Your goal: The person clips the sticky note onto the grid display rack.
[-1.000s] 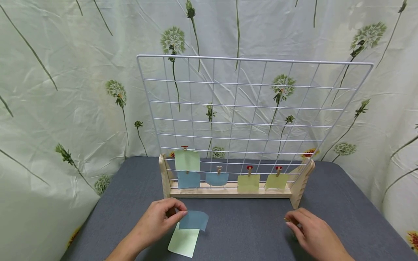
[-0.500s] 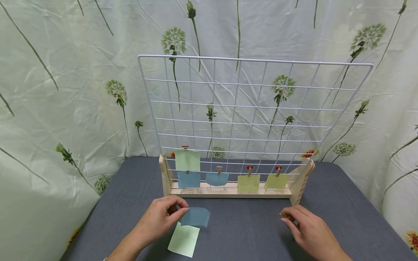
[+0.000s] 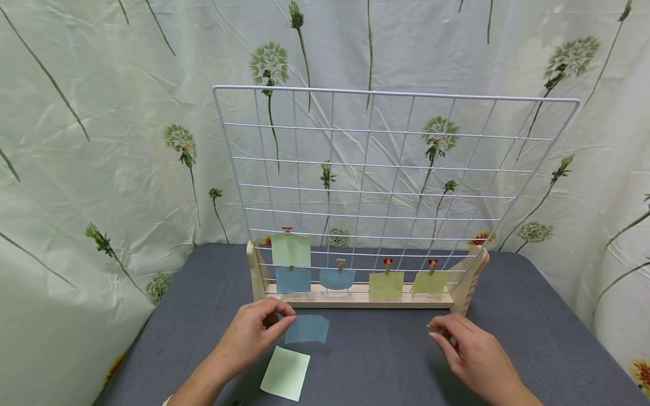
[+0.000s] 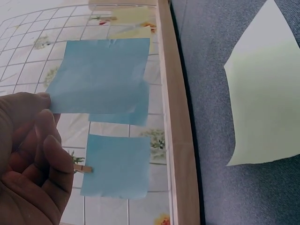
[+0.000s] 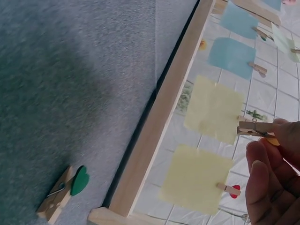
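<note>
My left hand (image 3: 256, 332) pinches a blue paper note (image 4: 103, 77) by one edge, between thumb and fingers, in front of the wire grid. Below it a pale green note (image 3: 286, 373) lies on the table. Between thumb and fingertips, my right hand (image 3: 472, 352) pinches a small wooden clothespin (image 5: 255, 128) with a yellow decoration partly hidden by the fingers. On the white wire grid (image 3: 383, 166), clothespins hold a green note (image 3: 291, 250), two blue notes (image 3: 337, 279) and two yellow notes (image 3: 386, 286) along the lower rows.
A wooden base (image 3: 355, 300) with end pieces carries the grid at the back of the dark grey table (image 3: 376, 366). Another clothespin (image 5: 56, 197) with a green heart lies on the table near the base's right end. A floral curtain (image 3: 127, 186) hangs behind.
Both hands have risen slightly towards the grid. The left carries the blue note up off the green one; the right has shifted left with the clothespin.
</note>
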Motion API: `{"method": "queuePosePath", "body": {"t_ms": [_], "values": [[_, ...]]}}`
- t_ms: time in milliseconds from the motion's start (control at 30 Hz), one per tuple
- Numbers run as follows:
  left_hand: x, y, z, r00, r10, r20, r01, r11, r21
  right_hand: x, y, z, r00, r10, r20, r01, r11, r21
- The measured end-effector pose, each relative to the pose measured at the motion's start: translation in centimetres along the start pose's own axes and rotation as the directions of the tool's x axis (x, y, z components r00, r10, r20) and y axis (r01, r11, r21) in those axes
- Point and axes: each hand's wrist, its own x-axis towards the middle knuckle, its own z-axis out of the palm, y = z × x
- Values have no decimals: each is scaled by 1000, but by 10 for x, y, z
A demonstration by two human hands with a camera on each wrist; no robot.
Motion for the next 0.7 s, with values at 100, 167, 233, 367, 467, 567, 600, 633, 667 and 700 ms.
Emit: {"method": "queuePosePath", "body": {"t_ms": [100, 167, 233, 367, 467, 567, 600, 633, 667, 700], "values": [[2, 1, 0, 1000, -6, 1, 6, 1000, 2, 3, -2, 1, 1000, 0, -14, 0, 1000, 15], [3, 2, 0, 1000, 0, -7, 0, 1000, 9, 6, -4, 2, 1000, -5, -22, 6, 1000, 26], [4, 2, 0, 1000, 8, -17, -7, 1000, 15, 8, -5, 3, 1000, -10, -27, 11, 999, 35], [6, 2, 0, 999, 10, -36, -9, 1000, 22, 12, -7, 4, 1000, -4, -27, 5, 999, 38], [7, 2, -1, 999, 4, -47, -3, 1000, 21, 14, -9, 5, 1000, 10, -25, -9, 999, 38], [8, 2, 0, 998, 14, -63, -13, 1000, 14, 16, -11, 7, 999, 11, -33, -10, 999, 47], [8, 2, 0, 997, 20, -68, -20, 1000, 11, 16, -12, 7, 999, 12, -36, -10, 999, 49], [9, 2, 0, 997, 28, -74, -27, 1000, 9, 17, -12, 7, 999, 12, -39, -10, 999, 52], [9, 2, 0, 996, 36, -78, -36, 999, 6, 18, -13, 8, 999, 13, -41, -11, 999, 53], [10, 2, 0, 996, 42, -82, -42, 999, 2, 18, -14, 8, 999, 17, -40, -15, 998, 54]]}}
